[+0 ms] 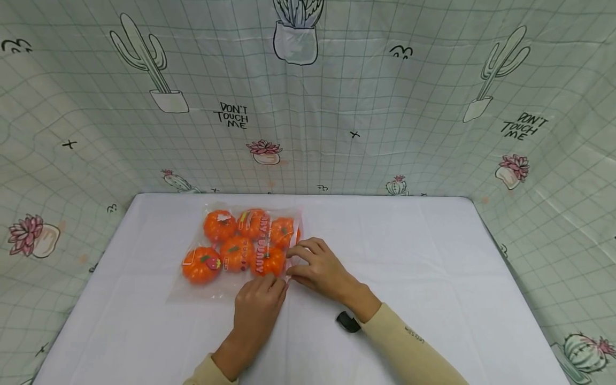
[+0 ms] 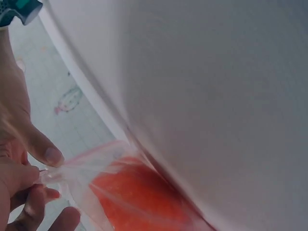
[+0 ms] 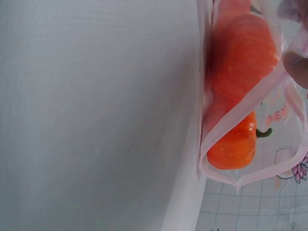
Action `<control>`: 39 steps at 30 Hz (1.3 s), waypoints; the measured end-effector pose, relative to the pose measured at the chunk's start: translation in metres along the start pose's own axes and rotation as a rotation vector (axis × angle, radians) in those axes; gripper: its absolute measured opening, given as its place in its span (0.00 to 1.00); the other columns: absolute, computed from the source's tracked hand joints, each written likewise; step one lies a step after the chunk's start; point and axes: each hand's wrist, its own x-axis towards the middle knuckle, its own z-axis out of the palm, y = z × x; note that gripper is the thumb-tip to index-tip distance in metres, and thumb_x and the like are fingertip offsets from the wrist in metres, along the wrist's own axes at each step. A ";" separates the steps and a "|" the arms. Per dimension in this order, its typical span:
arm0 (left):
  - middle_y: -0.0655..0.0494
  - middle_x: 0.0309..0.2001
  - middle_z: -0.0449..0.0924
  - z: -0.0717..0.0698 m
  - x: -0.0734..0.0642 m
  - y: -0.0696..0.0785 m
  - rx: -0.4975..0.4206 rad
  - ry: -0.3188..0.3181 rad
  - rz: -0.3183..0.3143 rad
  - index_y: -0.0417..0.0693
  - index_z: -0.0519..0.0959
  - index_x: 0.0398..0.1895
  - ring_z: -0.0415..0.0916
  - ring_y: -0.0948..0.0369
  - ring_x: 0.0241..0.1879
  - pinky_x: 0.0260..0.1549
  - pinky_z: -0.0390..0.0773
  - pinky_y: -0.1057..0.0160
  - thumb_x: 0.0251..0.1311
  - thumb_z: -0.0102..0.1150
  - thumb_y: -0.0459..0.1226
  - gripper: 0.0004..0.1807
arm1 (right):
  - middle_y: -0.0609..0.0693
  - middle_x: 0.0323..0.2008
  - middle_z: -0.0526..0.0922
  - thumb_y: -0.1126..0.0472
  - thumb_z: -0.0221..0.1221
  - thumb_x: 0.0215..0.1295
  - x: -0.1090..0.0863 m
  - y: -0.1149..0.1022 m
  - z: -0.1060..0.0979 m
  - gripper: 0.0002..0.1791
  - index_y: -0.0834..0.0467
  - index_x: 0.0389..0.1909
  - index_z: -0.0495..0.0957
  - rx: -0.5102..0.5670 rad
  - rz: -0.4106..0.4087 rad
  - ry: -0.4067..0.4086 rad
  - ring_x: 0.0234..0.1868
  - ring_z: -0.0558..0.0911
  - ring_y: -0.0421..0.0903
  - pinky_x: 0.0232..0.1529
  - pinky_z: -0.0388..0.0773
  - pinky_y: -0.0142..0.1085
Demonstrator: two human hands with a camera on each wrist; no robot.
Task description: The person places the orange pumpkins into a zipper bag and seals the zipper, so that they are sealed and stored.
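Note:
Several small orange pumpkins (image 1: 236, 253) lie in a clear zip bag (image 1: 192, 293) with pink lettering, left of centre on the table in the head view. My left hand (image 1: 260, 305) pinches the bag's near right corner with its fingertips. Just to the right and a little farther off, my right hand (image 1: 320, 270) pinches the bag's right edge. Part of the pink-rimmed mouth (image 3: 262, 178) gapes in the right wrist view, with a green-stemmed pumpkin (image 3: 233, 147) inside it. In the left wrist view, clear film (image 2: 72, 168) stretches from the fingertips over an orange pumpkin (image 2: 139, 192).
A white cloth covers the table (image 1: 409, 251). Behind and at the sides hangs a grid-patterned curtain (image 1: 332, 107) with cactus drawings. A small black device (image 1: 347, 322) sits by my right wrist.

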 end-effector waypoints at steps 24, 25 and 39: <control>0.52 0.35 0.78 0.002 -0.001 -0.002 0.034 -0.050 0.024 0.47 0.87 0.28 0.73 0.52 0.40 0.47 0.76 0.47 0.41 0.89 0.40 0.16 | 0.47 0.51 0.85 0.55 0.80 0.55 -0.002 -0.001 -0.001 0.10 0.48 0.38 0.92 -0.018 0.009 -0.057 0.56 0.80 0.49 0.61 0.77 0.44; 0.52 0.35 0.78 0.002 -0.001 -0.002 0.030 -0.049 0.021 0.47 0.87 0.28 0.73 0.52 0.40 0.47 0.76 0.47 0.41 0.89 0.40 0.16 | 0.47 0.51 0.85 0.55 0.80 0.56 -0.002 0.000 -0.001 0.10 0.48 0.38 0.92 -0.018 0.011 -0.061 0.56 0.80 0.49 0.62 0.77 0.44; 0.52 0.39 0.79 0.005 -0.001 0.004 -0.089 -0.050 -0.134 0.47 0.86 0.24 0.75 0.50 0.45 0.48 0.75 0.45 0.40 0.89 0.35 0.15 | 0.47 0.49 0.85 0.55 0.80 0.55 -0.003 0.006 0.003 0.10 0.48 0.37 0.91 -0.010 -0.020 -0.018 0.54 0.80 0.49 0.59 0.78 0.45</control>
